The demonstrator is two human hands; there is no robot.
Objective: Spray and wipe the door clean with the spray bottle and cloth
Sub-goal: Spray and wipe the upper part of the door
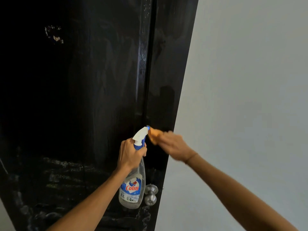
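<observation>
Because the door (103, 90) fills the left and middle of our view as one tall dark panel, we read its long axis as running top to bottom, with streaks and speckles low on its left part. Moving right, our left hand (130, 155) has its fingers curled round the neck of the spray bottle (133, 180), which stands upright with its nozzle aimed up and to the right, just above the door knob (150, 194). Right of the nozzle, nearly touching it, our right hand (173, 145) bunches the orange cloth (154, 135) in its fingers against the door's narrow right strip, close to the edge where the pale wall (250, 97) begins. That hand is blurred, so we cannot tell its exact finger lay. We judge the right hand nearer the work, and the wiping would best follow the strip lengthwise.
</observation>
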